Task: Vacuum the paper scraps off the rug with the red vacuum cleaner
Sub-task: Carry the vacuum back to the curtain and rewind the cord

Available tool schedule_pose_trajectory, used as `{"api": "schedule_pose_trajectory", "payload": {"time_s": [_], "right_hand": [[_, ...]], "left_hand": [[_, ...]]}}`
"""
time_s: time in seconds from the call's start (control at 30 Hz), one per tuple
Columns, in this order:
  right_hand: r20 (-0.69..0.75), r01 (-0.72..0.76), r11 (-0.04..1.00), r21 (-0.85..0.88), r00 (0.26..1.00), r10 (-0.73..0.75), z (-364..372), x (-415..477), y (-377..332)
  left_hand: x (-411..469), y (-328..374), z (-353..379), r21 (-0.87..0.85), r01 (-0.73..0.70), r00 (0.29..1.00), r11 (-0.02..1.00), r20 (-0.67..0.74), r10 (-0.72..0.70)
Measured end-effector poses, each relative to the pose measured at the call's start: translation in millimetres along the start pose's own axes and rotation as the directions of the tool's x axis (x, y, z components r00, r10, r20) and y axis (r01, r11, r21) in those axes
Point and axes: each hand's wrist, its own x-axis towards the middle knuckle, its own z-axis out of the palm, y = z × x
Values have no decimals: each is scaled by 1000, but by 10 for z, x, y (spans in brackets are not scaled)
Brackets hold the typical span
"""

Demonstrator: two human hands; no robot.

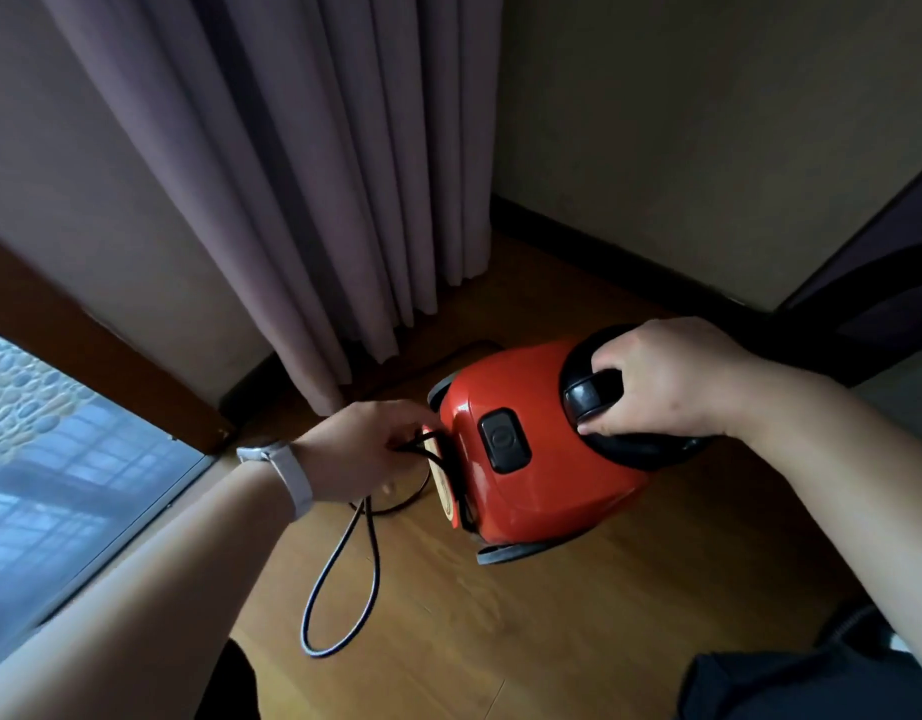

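The red vacuum cleaner [531, 459] stands on the wooden floor near the room's corner, a black button on its top. My right hand [666, 376] is closed around its black carry handle [589, 394]. At the vacuum's rear end, my left hand [360, 449], with a white watch on the wrist, pinches the black power cord [344, 579]. The cord hangs from my fingers in a long loop down to the floor. No rug or paper scraps are in view.
A mauve curtain [303, 174] hangs to the floor just behind the vacuum. A floor-level window [59, 485] runs along the left. The beige wall with dark skirting [630, 262] closes the corner, and dark furniture [890, 283] stands at the right.
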Motion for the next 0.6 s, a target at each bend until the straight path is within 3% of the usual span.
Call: {"api": "schedule_pose_trajectory", "payload": {"time_s": [0.1,0.2,0.27,0.33,0.4,0.43,0.53,0.6], "right_hand": [[-9,6,1000,-2,1000,-6,3,39,-29],[-9,16,1000,23,1000,-16,-22,30,-58],[9,13,999,43,1000,-13,-45,0,-76],[25,0,999,40,1000,-1,-61,-28,-90],[31,-13,999,32,999,12,-71,-54,-86],[33,-19,999,32,999,18,-73,-68,-75],[38,-35,999,32,999,34,-84,-110,-41],[31,-38,999,9,999,37,-83,-118,-28]], "left_hand": [[-21,0,-100,-161,22,999,987,49,-14],[64,-74,-61,-310,90,978,947,-152,-142],[180,-205,-23,-402,147,910,904,-303,-283],[259,-333,-49,-490,173,849,854,-365,-381],[289,-464,-101,-431,206,815,879,-422,-398],[292,-528,-119,-324,251,813,912,-442,-380],[294,-620,-81,-29,377,849,926,-390,-358],[302,-591,34,89,346,893,934,-338,-298]]}}
